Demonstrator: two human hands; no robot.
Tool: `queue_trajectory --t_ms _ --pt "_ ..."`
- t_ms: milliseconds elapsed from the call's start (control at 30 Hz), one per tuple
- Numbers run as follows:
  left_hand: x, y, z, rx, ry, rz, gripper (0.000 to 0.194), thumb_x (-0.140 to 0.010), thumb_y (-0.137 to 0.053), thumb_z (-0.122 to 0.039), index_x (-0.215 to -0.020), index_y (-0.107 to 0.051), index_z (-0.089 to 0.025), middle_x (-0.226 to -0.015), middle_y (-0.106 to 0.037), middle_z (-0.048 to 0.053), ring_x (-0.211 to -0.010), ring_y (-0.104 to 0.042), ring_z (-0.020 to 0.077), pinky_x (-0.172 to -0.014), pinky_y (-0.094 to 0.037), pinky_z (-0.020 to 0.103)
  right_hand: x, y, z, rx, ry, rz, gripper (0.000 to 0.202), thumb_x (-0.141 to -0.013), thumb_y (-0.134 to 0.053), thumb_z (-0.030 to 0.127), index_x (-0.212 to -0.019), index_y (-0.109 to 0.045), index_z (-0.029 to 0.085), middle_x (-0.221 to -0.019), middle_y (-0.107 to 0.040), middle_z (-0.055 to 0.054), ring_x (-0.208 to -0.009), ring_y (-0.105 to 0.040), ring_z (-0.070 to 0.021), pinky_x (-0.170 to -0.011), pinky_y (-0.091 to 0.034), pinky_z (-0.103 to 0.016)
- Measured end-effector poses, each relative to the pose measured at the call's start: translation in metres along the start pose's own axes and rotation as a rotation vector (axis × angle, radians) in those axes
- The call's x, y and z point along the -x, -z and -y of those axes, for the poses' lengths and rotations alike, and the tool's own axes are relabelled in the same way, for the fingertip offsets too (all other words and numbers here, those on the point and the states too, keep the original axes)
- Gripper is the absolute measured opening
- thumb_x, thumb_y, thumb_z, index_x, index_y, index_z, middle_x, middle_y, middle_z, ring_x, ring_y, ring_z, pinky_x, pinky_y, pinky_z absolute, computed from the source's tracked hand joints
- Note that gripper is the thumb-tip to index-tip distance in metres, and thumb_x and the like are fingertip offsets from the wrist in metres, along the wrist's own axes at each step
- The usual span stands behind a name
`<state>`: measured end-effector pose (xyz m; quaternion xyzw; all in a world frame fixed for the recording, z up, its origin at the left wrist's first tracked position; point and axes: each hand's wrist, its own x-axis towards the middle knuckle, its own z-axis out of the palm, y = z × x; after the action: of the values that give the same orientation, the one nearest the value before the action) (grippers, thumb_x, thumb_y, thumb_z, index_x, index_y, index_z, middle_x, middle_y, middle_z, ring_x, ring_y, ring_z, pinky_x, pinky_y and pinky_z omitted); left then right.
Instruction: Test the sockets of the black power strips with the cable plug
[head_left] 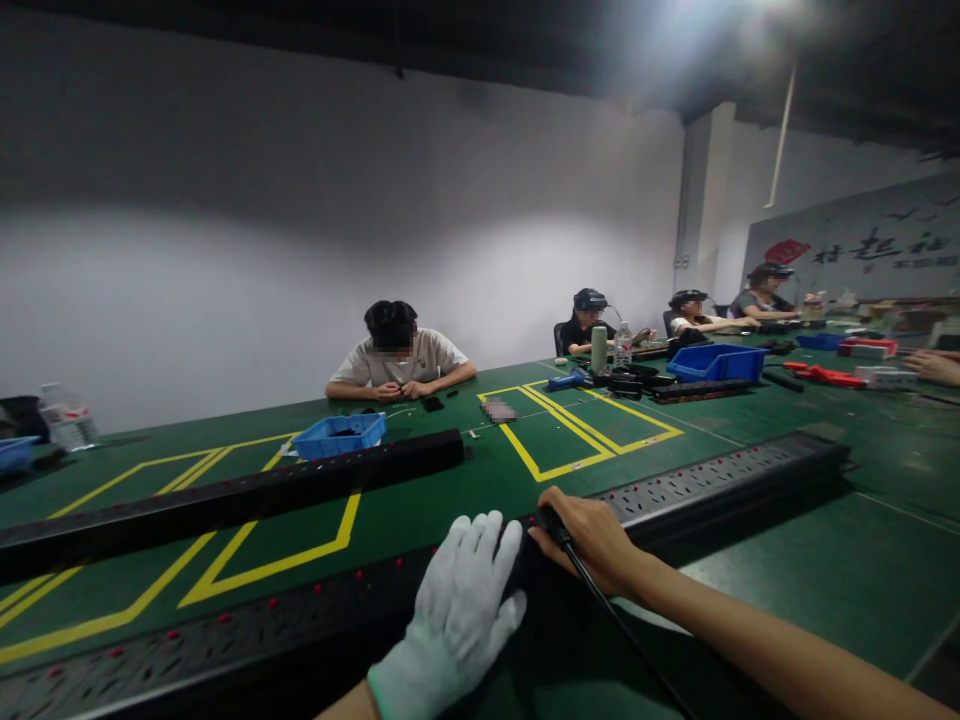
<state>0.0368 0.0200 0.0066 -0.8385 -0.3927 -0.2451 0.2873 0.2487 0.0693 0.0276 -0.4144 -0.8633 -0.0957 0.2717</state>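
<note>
A long black power strip (300, 615) with rows of socket slots and small red lights or buttons runs across the table in front of me. My left hand (461, 605), in a white knitted glove, lies on top of it with its fingers stretched out. Just to the right, my bare right hand (596, 540) grips a black plug (553, 524) against the strip's top. Whether its pins sit in a socket is hidden. From the plug a black cord (611, 610) trails down toward the bottom edge.
Another long black strip (247, 488) lies farther back on the green table, beside a light blue bin (367, 432). Yellow tape (570, 468) marks rectangles. Across sits a person (427, 360); other people work at the far right, near a dark blue bin (720, 365) and bottles.
</note>
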Motion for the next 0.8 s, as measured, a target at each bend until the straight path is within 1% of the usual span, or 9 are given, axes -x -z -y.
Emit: queue_trajectory --t_ms 33,67,133,200,400,533,667,800 --pt "0.004 0.001 -0.006 -0.031 0.009 -0.051 0.053 -0.084 -0.048 -0.035 -0.133 -0.040 -0.015 -0.132 -0.046 0.014 -0.120 -0.044 0.0303 -0.098 -0.038 0.046 0.000 0.001 0.000 -0.012 0.004 0.003 0.017 -0.088 -0.045 0.035 -0.094 -0.045 0.019 -0.075 -0.061 -0.003 -0.066 -0.059 -0.0163 -0.058 -0.036 -0.024" --pt "0.006 0.002 -0.011 -0.044 0.005 -0.079 0.054 -0.084 -0.049 -0.033 -0.133 -0.041 -0.013 -0.132 -0.046 0.015 -0.120 -0.044 0.0306 -0.099 -0.037 0.046 0.000 0.003 0.001 -0.024 0.009 0.006 0.017 -0.088 -0.045 0.034 -0.095 -0.044 0.019 -0.075 -0.061 -0.002 -0.066 -0.058 -0.0161 -0.059 -0.037 -0.024" --pt "0.008 0.004 -0.017 -0.042 -0.005 -0.099 0.053 -0.083 -0.050 -0.032 -0.132 -0.042 -0.012 -0.132 -0.047 0.015 -0.120 -0.044 0.0301 -0.100 -0.037 0.046 0.000 0.004 0.001 -0.043 0.016 0.015 0.017 -0.088 -0.045 0.034 -0.096 -0.043 0.019 -0.077 -0.061 -0.003 -0.067 -0.058 -0.0160 -0.060 -0.037 -0.024" --pt "0.007 0.005 -0.017 -0.035 -0.028 -0.100 0.052 -0.084 -0.049 -0.032 -0.131 -0.042 -0.011 -0.132 -0.047 0.014 -0.120 -0.044 0.0291 -0.101 -0.036 0.045 0.000 0.005 0.001 -0.058 0.021 0.023 0.017 -0.088 -0.046 0.034 -0.096 -0.043 0.019 -0.078 -0.061 -0.003 -0.068 -0.059 -0.0161 -0.061 -0.038 -0.024" --pt "0.004 0.010 -0.012 -0.059 -0.112 -0.058 0.052 -0.085 -0.046 -0.028 -0.133 -0.040 -0.009 -0.134 -0.045 0.014 -0.125 -0.040 0.0285 -0.102 -0.035 0.044 0.000 0.005 -0.001 -0.069 0.032 0.025 0.017 -0.088 -0.046 0.033 -0.096 -0.043 0.019 -0.079 -0.061 -0.003 -0.069 -0.059 -0.0170 -0.060 -0.038 -0.024" --pt "0.005 0.008 -0.012 -0.050 -0.103 -0.033 0.054 -0.086 -0.045 -0.029 -0.135 -0.037 -0.010 -0.136 -0.042 0.013 -0.126 -0.039 0.0277 -0.104 -0.034 0.044 0.000 0.006 -0.001 -0.085 0.039 0.016 0.018 -0.087 -0.047 0.033 -0.097 -0.043 0.019 -0.080 -0.062 -0.003 -0.071 -0.060 -0.0176 -0.061 -0.039 -0.025" --pt "0.008 0.006 -0.012 -0.040 -0.104 0.016 0.058 -0.084 -0.045 -0.025 -0.138 -0.032 -0.009 -0.140 -0.036 0.013 -0.128 -0.035 0.0279 -0.105 -0.032 0.045 0.000 0.004 -0.002 -0.120 0.039 0.012 0.019 -0.087 -0.047 0.033 -0.100 -0.044 0.019 -0.082 -0.062 -0.004 -0.071 -0.060 -0.0165 -0.063 -0.040 -0.024" --pt "0.009 0.006 -0.012 -0.034 -0.085 0.030 0.057 -0.084 -0.044 -0.025 -0.138 -0.031 -0.010 -0.141 -0.036 0.012 -0.128 -0.035 0.0274 -0.105 -0.031 0.045 0.001 0.002 -0.003 -0.121 0.023 0.011 0.021 -0.087 -0.048 0.035 -0.100 -0.045 0.019 -0.083 -0.062 -0.004 -0.072 -0.060 -0.0170 -0.064 -0.041 -0.025"
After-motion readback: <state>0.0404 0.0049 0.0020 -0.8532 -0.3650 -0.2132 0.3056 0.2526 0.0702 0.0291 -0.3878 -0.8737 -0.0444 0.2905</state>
